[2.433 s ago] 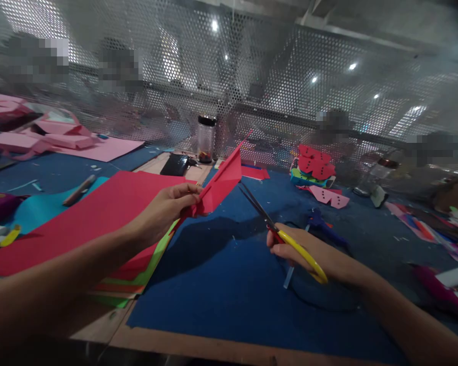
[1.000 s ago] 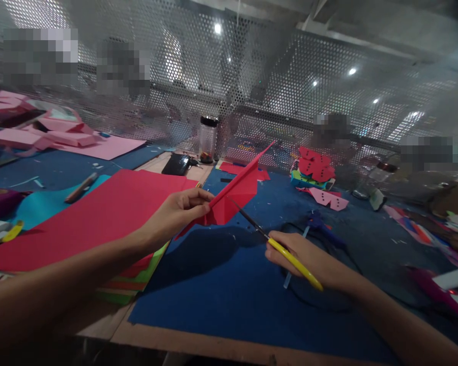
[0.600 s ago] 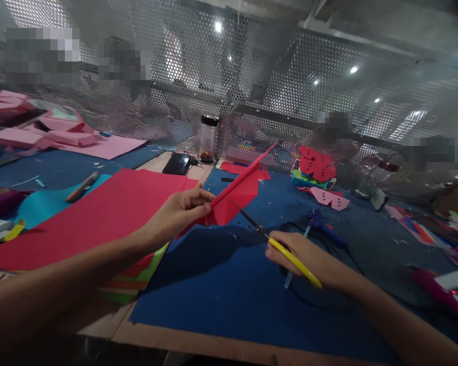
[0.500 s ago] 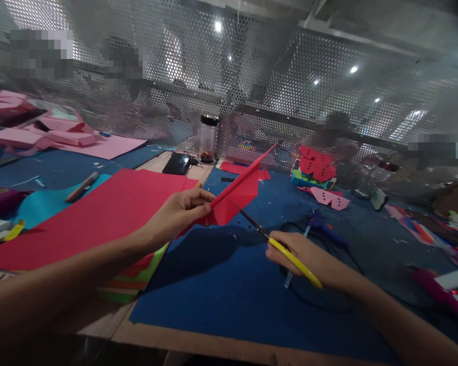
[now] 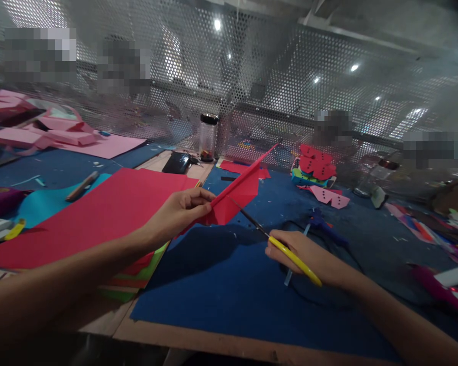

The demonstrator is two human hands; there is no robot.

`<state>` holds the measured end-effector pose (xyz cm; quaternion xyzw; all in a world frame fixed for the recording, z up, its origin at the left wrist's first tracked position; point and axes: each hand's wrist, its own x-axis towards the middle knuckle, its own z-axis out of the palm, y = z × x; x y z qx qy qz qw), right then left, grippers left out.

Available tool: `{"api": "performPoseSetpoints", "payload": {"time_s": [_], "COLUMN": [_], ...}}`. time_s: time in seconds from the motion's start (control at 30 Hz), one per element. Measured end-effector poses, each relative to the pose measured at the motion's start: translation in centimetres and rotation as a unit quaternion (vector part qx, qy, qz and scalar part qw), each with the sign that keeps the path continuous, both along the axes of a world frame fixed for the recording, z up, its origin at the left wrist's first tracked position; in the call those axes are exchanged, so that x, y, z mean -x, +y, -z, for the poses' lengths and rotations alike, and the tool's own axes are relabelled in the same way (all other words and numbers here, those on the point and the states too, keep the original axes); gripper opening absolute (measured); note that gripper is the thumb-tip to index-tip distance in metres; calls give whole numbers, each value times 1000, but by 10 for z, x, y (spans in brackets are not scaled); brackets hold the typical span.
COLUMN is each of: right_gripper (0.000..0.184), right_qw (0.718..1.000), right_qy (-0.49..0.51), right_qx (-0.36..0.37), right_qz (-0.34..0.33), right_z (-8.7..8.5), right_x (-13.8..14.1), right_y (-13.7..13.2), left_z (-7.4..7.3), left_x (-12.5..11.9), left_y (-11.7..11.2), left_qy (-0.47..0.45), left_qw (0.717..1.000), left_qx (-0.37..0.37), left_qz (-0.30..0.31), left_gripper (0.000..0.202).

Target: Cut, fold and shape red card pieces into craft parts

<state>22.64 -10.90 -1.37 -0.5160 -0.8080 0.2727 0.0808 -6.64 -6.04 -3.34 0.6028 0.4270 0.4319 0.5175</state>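
My left hand (image 5: 177,213) pinches the near corner of a folded red paper piece (image 5: 236,190) and holds it up above the blue mat (image 5: 221,284). The paper's point rises to the upper right. My right hand (image 5: 309,254) grips yellow-handled scissors (image 5: 278,244). Their dark blades are nearly closed and their tips touch the lower edge of the red paper.
A stack of coloured sheets topped by a large red one (image 5: 95,213) lies to the left. A black phone (image 5: 177,162) and a clear jar (image 5: 207,137) stand at the back by a perforated metal screen. Red and pink cut-outs (image 5: 316,168) and scraps lie to the right.
The scissors' blades were open and apart from the paper; they have since closed onto its lower edge. The paper has shifted right and tilted lower. In the last half second almost nothing moved.
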Motion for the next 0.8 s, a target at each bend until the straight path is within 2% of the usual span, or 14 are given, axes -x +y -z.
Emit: {"api": "performPoseSetpoints", "payload": {"time_s": [0.4, 0.8], "right_gripper": [28, 29], "right_qw": [1000, 999], "right_qy": [-10, -15], "right_qx": [-12, -32], "right_qz": [0, 0], "right_z": [1, 6], "right_x": [1, 1], "right_y": [-1, 2], "left_z": [-5, -2], "left_x": [-2, -2], "left_y": [-2, -1], "left_qy": [0, 2], "left_qw": [1000, 1000], "left_qx": [-8, -25], "left_qz": [-4, -14], "left_gripper": [19, 16]}}
